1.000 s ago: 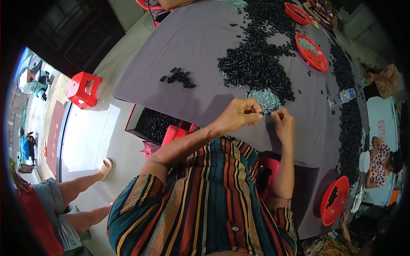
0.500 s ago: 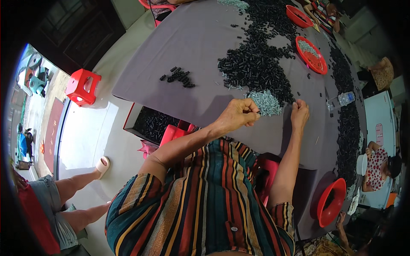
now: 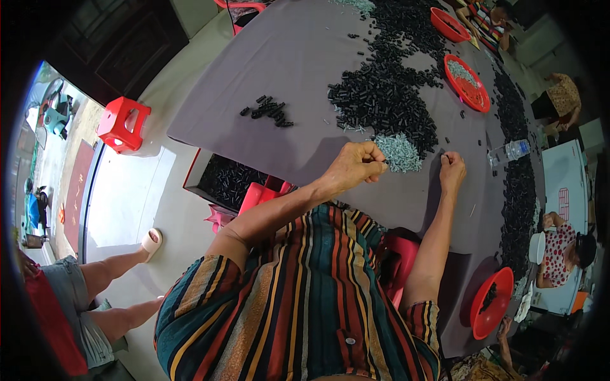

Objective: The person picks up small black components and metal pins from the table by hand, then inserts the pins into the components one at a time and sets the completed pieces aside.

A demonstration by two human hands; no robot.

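My left hand (image 3: 356, 164) is closed in a pinch just left of a heap of small silvery screw-like pieces (image 3: 400, 152). A tiny dark bit shows at its fingertips, too small to name. To the right of the heap, my right hand (image 3: 453, 170) is also closed, thumb against fingers; what it holds, if anything, cannot be made out. Beyond the heap spreads a large pile of short black cylinders (image 3: 381, 98). A smaller group of black cylinders (image 3: 268, 110) lies apart on the left of the grey-covered table (image 3: 279, 57).
Red bowls (image 3: 467, 93) stand along the right side, one of them (image 3: 499, 298) near the lower right. A clear bottle (image 3: 508, 153) lies beyond my right hand. Below the table's left edge sits a box of black pieces (image 3: 229, 181). Other people are around the table.
My right hand has shifted slightly right, away from the silvery heap. My left hand stays beside the heap, its pinch still closed.
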